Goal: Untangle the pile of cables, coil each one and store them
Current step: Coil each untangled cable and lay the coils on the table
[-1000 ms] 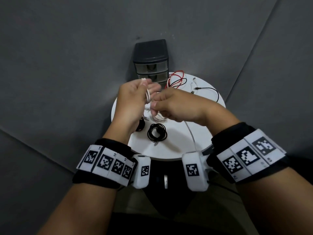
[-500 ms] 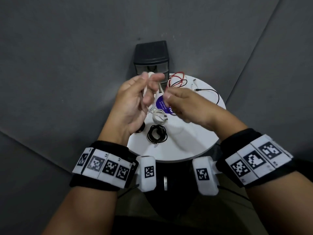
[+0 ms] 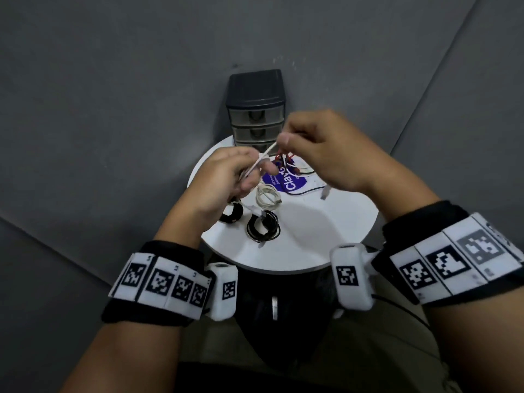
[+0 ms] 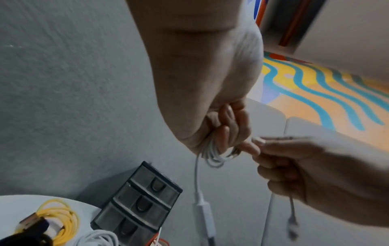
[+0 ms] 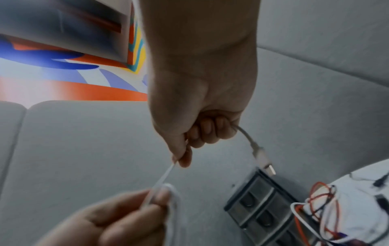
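Both hands work one white cable (image 3: 263,157) above the round white table (image 3: 326,236). My left hand (image 3: 249,177) grips a bundle of its loops (image 4: 212,156), and one plug end (image 4: 202,204) hangs below the fist. My right hand (image 3: 285,141), higher and nearer the drawers, pinches the free strand (image 5: 164,176) between thumb and finger. The strand runs taut down to the left hand (image 5: 136,216). The other plug (image 5: 263,159) sticks out of the back of the right fist (image 5: 189,149).
On the table lie two black coils (image 3: 262,226) (image 3: 234,214), a white coil (image 3: 268,198), a yellow coil (image 4: 61,216) and a loose red, black and white tangle (image 3: 292,165). A dark three-drawer unit (image 3: 255,114) stands at the far edge, drawers closed. Grey padded walls surround the table.
My right hand has risen above the left and drawn the white strand taut. The left hand has dropped a little and closed round the loops.
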Tool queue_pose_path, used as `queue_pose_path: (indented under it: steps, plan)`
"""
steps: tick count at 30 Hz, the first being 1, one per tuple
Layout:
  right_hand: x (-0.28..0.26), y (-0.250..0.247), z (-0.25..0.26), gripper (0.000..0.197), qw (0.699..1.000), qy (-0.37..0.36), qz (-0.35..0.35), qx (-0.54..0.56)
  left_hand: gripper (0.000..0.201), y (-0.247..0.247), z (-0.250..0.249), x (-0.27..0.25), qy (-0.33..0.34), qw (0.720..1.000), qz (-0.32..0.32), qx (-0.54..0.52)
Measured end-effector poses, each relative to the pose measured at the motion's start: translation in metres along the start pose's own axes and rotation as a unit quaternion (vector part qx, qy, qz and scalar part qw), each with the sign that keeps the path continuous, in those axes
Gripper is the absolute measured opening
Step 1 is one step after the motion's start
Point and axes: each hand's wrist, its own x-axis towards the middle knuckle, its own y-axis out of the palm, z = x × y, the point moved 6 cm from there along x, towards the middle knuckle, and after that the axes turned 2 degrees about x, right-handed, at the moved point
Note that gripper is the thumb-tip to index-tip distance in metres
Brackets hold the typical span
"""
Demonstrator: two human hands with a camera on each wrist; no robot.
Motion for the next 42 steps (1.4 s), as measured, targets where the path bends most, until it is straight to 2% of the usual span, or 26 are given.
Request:
queue_pose_path:
  steps: [3, 6, 11, 17, 19, 22, 24, 26, 28, 30, 31, 33, 35, 37, 42]
  plan:
    - [0.002, -0.006, -0.012, 0.027, 0.999, 0.007, -0.032, 0.002, 0.036, -0.003, -0.013, -0.002, 0.021, 0.996, 0.028, -0.085]
    - [0.002, 0.006, -0.021, 0.029, 0.999, 0.006, -0.039, 0.008, 0.034, -0.003, -0.018, -0.002, 0.028, 0.986, 0.022, -0.165]
    - [-0.005, 0.043, -0.023, 0.028, 0.998, 0.019, 0.052, -0.018, 0.031, -0.009, -0.015, 0.0, 0.023, 0.982, -0.065, -0.178]
    - [-0.005, 0.068, -0.01, 0.022, 0.986, 0.015, 0.146, -0.08, 0.024, -0.012, 0.001, 0.0, 0.0, 0.97, -0.115, -0.212]
    - [-0.002, 0.071, -0.006, 0.018, 0.977, 0.003, 0.168, -0.128, 0.025, -0.014, 0.002, 0.003, 0.004, 0.975, -0.132, -0.181]
    - [0.001, 0.066, 0.001, 0.016, 0.961, -0.02, 0.186, -0.203, 0.019, -0.014, 0.001, 0.007, 0.008, 0.987, -0.138, -0.076]
    - [0.001, 0.056, 0.01, 0.014, 0.959, -0.042, 0.158, -0.232, 0.021, -0.013, 0.0, 0.01, 0.007, 0.991, -0.128, 0.049]
    - [0.002, 0.047, 0.018, 0.02, 0.958, -0.064, 0.109, -0.257, 0.028, -0.014, 0.001, 0.014, 0.001, 0.983, -0.118, 0.142]
    - [0.003, 0.041, 0.022, 0.018, 0.964, -0.077, 0.081, -0.242, 0.027, -0.013, 0.0, 0.017, -0.011, 0.981, -0.102, 0.165]
    - [0.003, 0.036, 0.019, 0.012, 0.98, -0.065, 0.079, -0.172, 0.023, -0.01, -0.003, 0.017, -0.025, 0.981, -0.085, 0.173]
    - [0.004, 0.034, 0.017, 0.016, 0.988, -0.055, 0.079, -0.123, 0.023, -0.006, -0.006, 0.015, -0.024, 0.986, -0.071, 0.152]
    - [0.005, 0.03, 0.016, 0.025, 0.995, -0.046, 0.076, -0.037, 0.026, 0.004, -0.011, 0.011, -0.025, 0.998, -0.041, 0.043]
    - [0.006, 0.029, 0.02, 0.032, 0.996, -0.053, 0.069, 0.011, 0.038, 0.012, -0.01, 0.01, -0.041, 0.996, -0.034, -0.07]
    - [0.008, 0.03, 0.022, 0.033, 0.997, -0.051, 0.058, 0.019, 0.045, 0.015, -0.007, 0.01, -0.06, 0.987, -0.066, -0.133]
    - [0.013, 0.038, 0.017, 0.026, 0.999, -0.017, 0.028, -0.015, 0.022, 0.01, 0.003, 0.015, -0.065, 0.972, -0.179, -0.141]
